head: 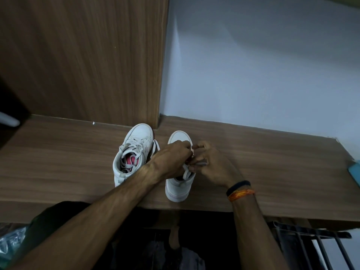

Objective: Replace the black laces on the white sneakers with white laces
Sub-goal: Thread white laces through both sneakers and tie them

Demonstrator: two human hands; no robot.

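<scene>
Both hands pinch the white lace (186,171) over the right sneaker (180,184), left hand (171,158) at nine o'clock, right hand (212,164) at three. Best to pull both ends evenly.

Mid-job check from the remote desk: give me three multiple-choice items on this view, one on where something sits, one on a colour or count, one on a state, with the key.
1. Where is the sneaker that both hands work on?
A. right of the other sneaker
B. on the floor
C. on top of the other sneaker

2. What colour shows inside the left sneaker?
A. green
B. pink-red
C. yellow

3. What are the hands doing?
A. resting flat on the shelf
B. holding a pair of scissors
C. pinching white lace

Key:
1 A, the right sneaker stands on the wooden shelf beside its mate.
2 B, its lining is pink-red.
3 C, left hand and right hand pinch the white lace over the right sneaker.
</scene>
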